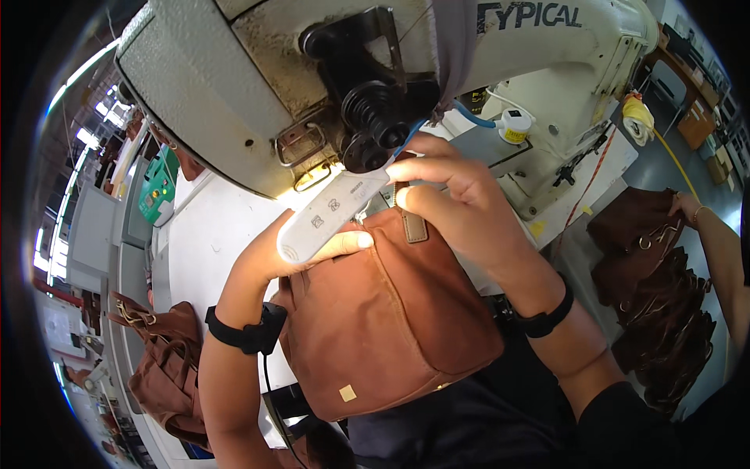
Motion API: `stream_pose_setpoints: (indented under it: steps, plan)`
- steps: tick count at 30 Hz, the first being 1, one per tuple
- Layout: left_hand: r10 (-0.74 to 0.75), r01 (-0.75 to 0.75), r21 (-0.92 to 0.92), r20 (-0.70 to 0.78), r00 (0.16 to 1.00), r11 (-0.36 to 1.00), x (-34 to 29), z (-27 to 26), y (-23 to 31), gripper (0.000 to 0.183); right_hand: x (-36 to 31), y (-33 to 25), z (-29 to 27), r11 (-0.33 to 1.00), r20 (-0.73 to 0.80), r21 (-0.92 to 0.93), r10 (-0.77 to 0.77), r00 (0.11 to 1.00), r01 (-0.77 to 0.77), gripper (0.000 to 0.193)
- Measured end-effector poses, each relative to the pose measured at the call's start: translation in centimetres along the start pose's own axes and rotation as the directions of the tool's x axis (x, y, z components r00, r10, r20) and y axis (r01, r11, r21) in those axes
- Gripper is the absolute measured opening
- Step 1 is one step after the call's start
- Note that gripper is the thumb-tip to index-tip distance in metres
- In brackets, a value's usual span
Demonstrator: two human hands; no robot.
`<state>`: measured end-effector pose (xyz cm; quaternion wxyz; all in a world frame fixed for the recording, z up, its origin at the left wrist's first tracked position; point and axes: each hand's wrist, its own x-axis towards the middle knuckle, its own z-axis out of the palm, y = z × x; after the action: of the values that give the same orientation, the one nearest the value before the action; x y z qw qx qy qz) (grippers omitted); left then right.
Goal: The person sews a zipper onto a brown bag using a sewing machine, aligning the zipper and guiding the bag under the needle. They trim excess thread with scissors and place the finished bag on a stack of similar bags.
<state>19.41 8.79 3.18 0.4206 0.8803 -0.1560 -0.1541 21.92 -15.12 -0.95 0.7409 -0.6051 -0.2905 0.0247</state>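
Note:
A brown bag (367, 313) with a seam down its front and a small gold plate near its base hangs upright under the sewing machine head (226, 86). My left hand (340, 246) grips its upper edge, thumb flat on the front near the seam; the other fingers are hidden. My right hand (461, 191) is closed at the bag's top edge, thumb and forefinger bent beside the zip and a leather tab (415, 225). A white elongated lamp (332, 211) covers part of the left hand and the stitching spot.
Another brown bag (168, 375) lies at the left by the white table (211, 250). A green box (158, 187) stands beyond. Several dark brown bags (648, 289) are piled at the right, where another person's hand (687, 207) holds one. A small white bottle (513, 125) stands under the machine arm.

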Motion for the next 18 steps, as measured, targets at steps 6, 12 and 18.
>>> stream_pose_setpoints:
  steps: [6,12,18]
  plan:
    - [0.016,-0.016,0.003,-0.006,1.000,1.000,0.4,0.2,0.4,0.048,-1.1,1.4,0.5,0.681,0.097,-0.682,-0.276,0.956,0.266,0.013]
    - [0.078,-0.078,0.051,0.016,0.997,0.996,0.6,-0.2,0.0,0.041,-0.6,1.9,0.4,0.675,0.115,-0.696,-0.232,0.966,0.245,0.015]
    - [0.036,-0.036,-0.004,0.031,0.999,0.999,0.9,-0.7,0.2,0.064,0.2,1.1,0.4,0.686,0.106,-0.716,-0.074,0.992,0.128,0.014]
